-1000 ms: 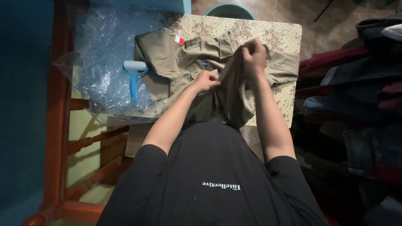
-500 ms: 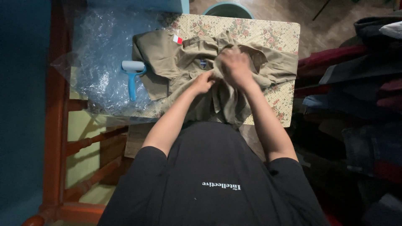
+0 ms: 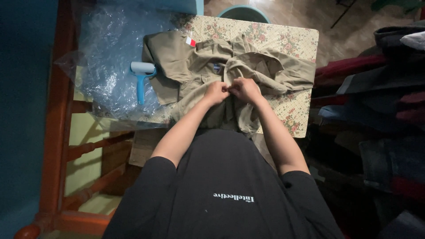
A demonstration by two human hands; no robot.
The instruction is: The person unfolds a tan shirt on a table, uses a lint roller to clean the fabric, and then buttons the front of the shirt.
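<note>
A khaki shirt (image 3: pixel 186 66) with a small red-and-white patch on one sleeve lies spread on a table with a floral cloth (image 3: pixel 283 37). My left hand (image 3: pixel 217 92) and my right hand (image 3: pixel 245 89) meet at the shirt's front opening, fingertips pinching the two fabric edges together. Both hands are closed on the cloth. The shirt's lower part hangs off the table's near edge against my black T-shirt.
A blue-handled lint roller (image 3: pixel 141 77) rests on crumpled clear plastic wrap (image 3: pixel 110 53) at the table's left. A red wooden frame (image 3: pixel 62 132) stands further left. Stacked folded clothes (image 3: pixel 376 110) fill the right side. A teal tub rim (image 3: pixel 243 11) shows beyond the table.
My right hand came down from lifting the shirt's right front panel and moved left to meet my left hand at the shirt's centre. The panel now lies flatter.
</note>
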